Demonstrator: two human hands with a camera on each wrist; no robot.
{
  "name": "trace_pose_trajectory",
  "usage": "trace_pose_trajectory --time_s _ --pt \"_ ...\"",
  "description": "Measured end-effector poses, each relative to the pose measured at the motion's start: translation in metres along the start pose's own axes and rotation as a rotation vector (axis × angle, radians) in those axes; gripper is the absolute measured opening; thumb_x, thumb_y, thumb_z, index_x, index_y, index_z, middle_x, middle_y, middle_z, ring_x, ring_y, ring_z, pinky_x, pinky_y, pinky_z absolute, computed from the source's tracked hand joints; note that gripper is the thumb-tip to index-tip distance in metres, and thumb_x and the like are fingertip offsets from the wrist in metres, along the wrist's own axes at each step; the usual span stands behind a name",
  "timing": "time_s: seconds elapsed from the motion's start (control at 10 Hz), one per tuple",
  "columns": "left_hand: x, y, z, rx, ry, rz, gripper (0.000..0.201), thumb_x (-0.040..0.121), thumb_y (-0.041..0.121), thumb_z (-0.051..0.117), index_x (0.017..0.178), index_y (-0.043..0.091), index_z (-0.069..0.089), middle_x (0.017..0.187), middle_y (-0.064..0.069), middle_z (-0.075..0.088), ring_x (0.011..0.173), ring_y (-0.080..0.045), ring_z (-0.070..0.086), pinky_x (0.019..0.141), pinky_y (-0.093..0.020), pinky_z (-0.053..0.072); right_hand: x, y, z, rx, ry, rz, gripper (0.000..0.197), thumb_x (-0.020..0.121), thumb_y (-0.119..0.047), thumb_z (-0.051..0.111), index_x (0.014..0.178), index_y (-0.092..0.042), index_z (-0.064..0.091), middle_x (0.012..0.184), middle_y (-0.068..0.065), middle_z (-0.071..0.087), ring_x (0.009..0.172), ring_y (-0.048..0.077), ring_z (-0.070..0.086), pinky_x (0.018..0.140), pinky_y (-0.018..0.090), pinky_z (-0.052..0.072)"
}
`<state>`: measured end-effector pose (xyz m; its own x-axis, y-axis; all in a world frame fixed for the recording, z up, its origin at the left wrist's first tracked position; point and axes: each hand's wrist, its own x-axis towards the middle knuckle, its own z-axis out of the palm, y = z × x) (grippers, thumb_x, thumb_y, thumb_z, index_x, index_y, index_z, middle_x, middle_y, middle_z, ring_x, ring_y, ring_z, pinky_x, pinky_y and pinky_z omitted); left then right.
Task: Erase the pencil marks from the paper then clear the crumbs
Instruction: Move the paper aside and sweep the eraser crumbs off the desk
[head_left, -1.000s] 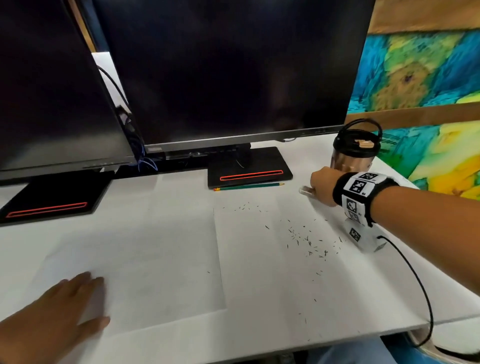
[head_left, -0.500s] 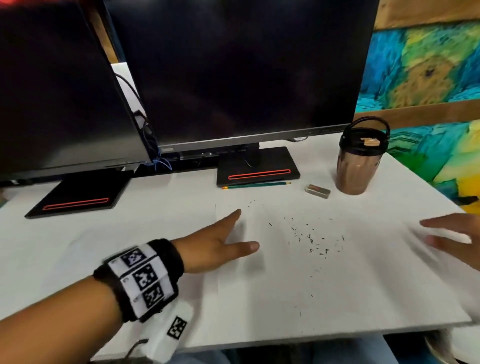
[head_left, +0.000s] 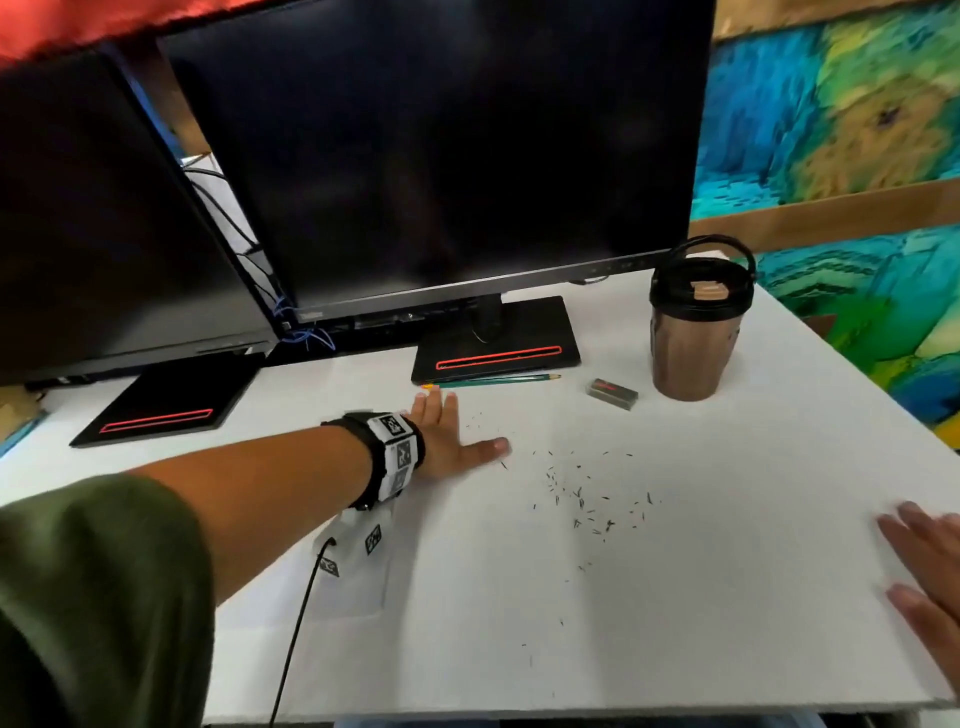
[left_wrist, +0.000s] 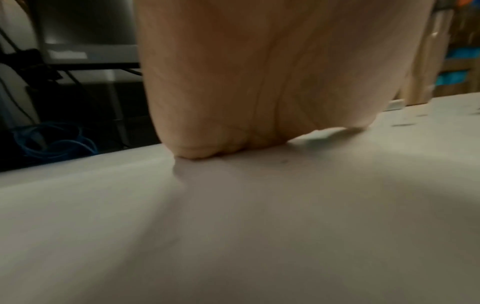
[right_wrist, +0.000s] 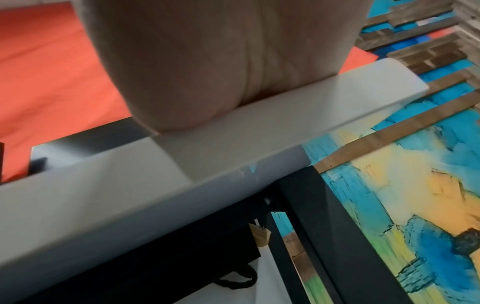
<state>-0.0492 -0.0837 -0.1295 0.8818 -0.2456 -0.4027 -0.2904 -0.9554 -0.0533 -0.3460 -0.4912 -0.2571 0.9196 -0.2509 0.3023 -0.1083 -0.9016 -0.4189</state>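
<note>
- Presently, two dark monitors (head_left: 431, 156) are noted at the left and rear of the white desk (head_left: 727, 649).
- The left hand (head_left: 449, 441) is laid flat on the desk, fingers straight and thumb spread, nothing held; in the left wrist view its edge is seen touching the surface.
- The paper (head_left: 467, 597) is hard to separate from the desk; no pencil marks can be made out on it.
- A green pencil (head_left: 498, 379) is recorded just before the monitor base.
- The crumbs (head_left: 587, 499) are scattered as dark slivers right of the left hand, between the two hands.
- The eraser (head_left: 612, 392) is set down beside the tumbler, held by neither hand.
- Container: a copper tumbler (head_left: 693, 332), lid closed; contents cannot be seen.
- The right hand (head_left: 924, 582) is placed at the desk's right edge, fingers extended, empty.
- Risk, as judged: crumbs may be smeared into the paper by a pressed palm, or scattered toward the lap by a fast sweep; the paper may be dragged along if it is left unheld.
</note>
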Motion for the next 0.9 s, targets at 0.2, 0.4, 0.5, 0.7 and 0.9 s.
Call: trace_pose_trajectory --time_s 0.2,0.4,0.5,0.7,0.9 --pt "-0.06 0.038 0.013 0.175 -0.122 0.582 0.111 0.087 0.078 0.038 0.153 0.014 -0.025 0.159 -0.004 -0.035 0.146 -0.018 -0.032 0.121 -0.042 -0.014 -0.004 -0.004 -0.013 -0.007 -0.272 0.223 0.061 0.089 -0.068 0.021 0.148 -0.053 0.015 0.161 -0.016 0.016 0.148 0.023 0.021 0.113 0.066 0.019" --pt "-0.052 0.035 -0.009 -0.045 0.053 0.5 0.118 0.078 0.082 0.033 0.154 0.012 -0.024 0.162 -0.005 -0.026 0.149 -0.019 -0.023 0.123 -0.04 -0.008 -0.009 -0.047 -0.038 -0.196 -0.287 0.186 0.058 0.098 -0.059 0.017 0.149 -0.031 0.022 0.149 0.011 0.043 0.143 0.027 0.033 0.116 0.046 0.018" --pt "-0.032 0.025 -0.019 -0.007 0.08 0.192 0.136 0.059 0.099 0.01 0.156 0.004 0.004 0.166 -0.012 -0.005 0.153 -0.03 -0.003 0.121 -0.043 0.009 -0.003 -0.058 -0.052 -0.077 -0.278 0.095 0.052 0.096 -0.061 0.017 0.147 -0.055 0.005 0.155 -0.007 0.031 0.144 0.019 0.027 0.115 0.052 0.027" --pt "-0.063 0.07 0.01 0.09 -0.046 0.356 0.113 0.084 0.084 0.026 0.155 0.007 -0.016 0.162 -0.013 -0.026 0.15 -0.027 -0.022 0.122 -0.052 -0.005 -0.002 -0.064 -0.052 -0.124 -0.236 0.164 0.069 0.087 -0.073 -0.004 0.148 -0.044 0.01 0.154 -0.021 0.01 0.142 0.003 0.01 0.119 0.048 0.016" --pt "-0.111 0.115 0.016 -0.12 -0.118 0.648 0.096 0.095 0.066 0.03 0.152 0.015 -0.028 0.161 0.002 -0.031 0.147 -0.011 -0.027 0.122 -0.039 -0.011 -0.003 -0.075 -0.058 -0.214 -0.201 0.15 0.082 0.08 -0.075 -0.016 0.148 -0.036 0.008 0.153 -0.019 0.007 0.14 0.0 0.006 0.12 0.039 0.011"
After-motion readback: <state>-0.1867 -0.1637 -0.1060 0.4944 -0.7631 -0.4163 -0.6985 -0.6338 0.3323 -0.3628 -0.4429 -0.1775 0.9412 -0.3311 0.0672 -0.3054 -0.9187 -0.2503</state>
